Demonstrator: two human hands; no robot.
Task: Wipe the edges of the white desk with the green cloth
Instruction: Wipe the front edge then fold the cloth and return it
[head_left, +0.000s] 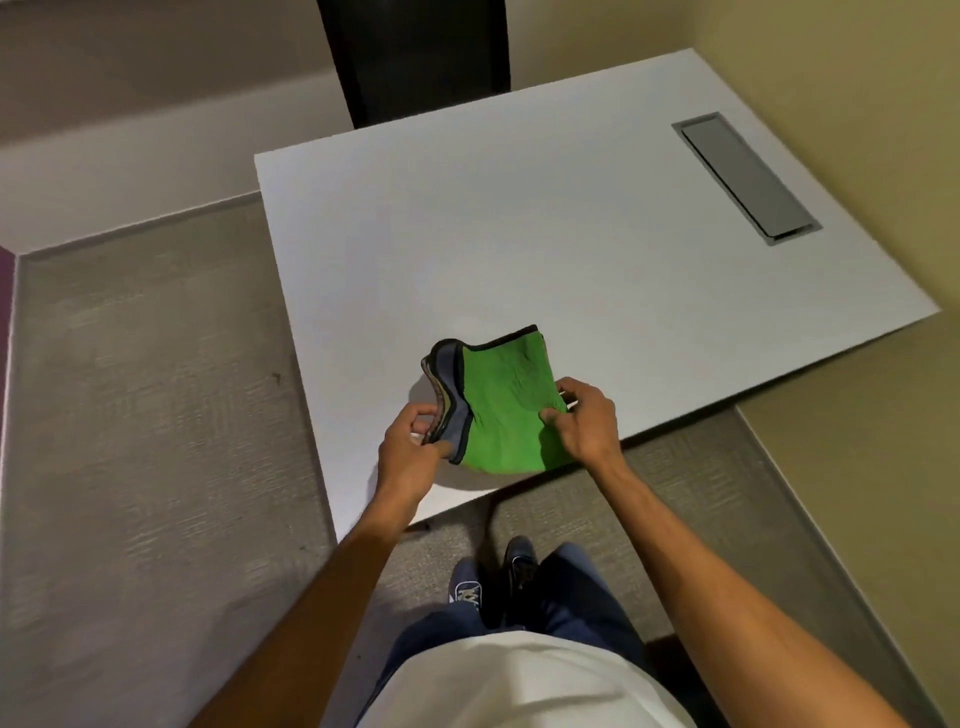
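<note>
White desk (571, 234): rectangular top, set at an angle across the centre and upper right of the frame; surface bare apart from the items below.

Cable-port cover (744, 177): grey, long and narrow, recessed in the desk top at upper right, near the far edge.

Green cloth (506, 402): folded, with a dark bound border and a grey underside showing along its left fold. Located at centre frame, over the desk's near edge; lifted into a curve, its lower hem near or on the desk top, contact not certain. A shadow lies on the desk beneath it.

Left hand (410, 449): lower centre, fingers and thumb pinching the cloth's left, grey-backed folded edge.

Right hand (584, 418): just right of centre, thumb on top of the green face, fingers gripping the cloth's right edge.

Dark chair back (415, 57): top centre, behind the desk's far side.

Carpet (145, 415): grey, filling the left and lower frame.

Wall (857, 78): beige-yellow, along the right side.

Person: white shirt (519, 680), blue trousers (576, 597), dark shoes (467, 584) at bottom centre, standing just beside the desk's near edge.
</note>
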